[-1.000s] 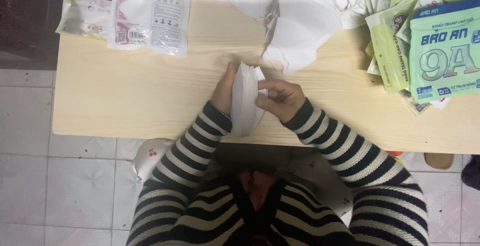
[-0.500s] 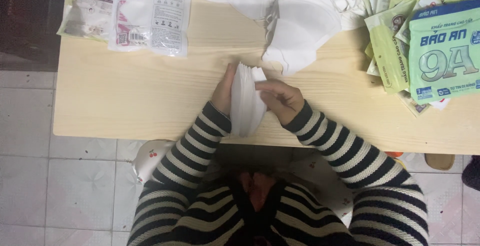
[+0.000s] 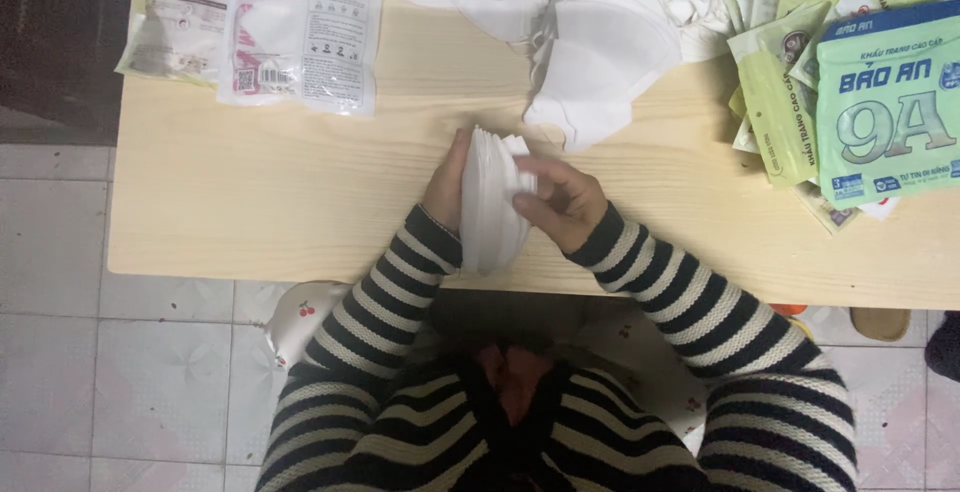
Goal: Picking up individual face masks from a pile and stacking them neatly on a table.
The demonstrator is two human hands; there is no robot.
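Head view: at the middle of the frame, above the near edge of the pale wooden tabletop point(image 3: 250, 202), both hands press a stack of white folded face masks point(image 3: 488, 207) upright between them, the left hand point(image 3: 447, 187) flat against its left face and the right hand point(image 3: 560, 202) curled in a closed grip on its right edge. A loose heap of white masks point(image 3: 590, 42) lies at the upper centre, clear sealed mask packets point(image 3: 300, 37) at the upper left, and green printed packets point(image 3: 880, 92) at the upper right.
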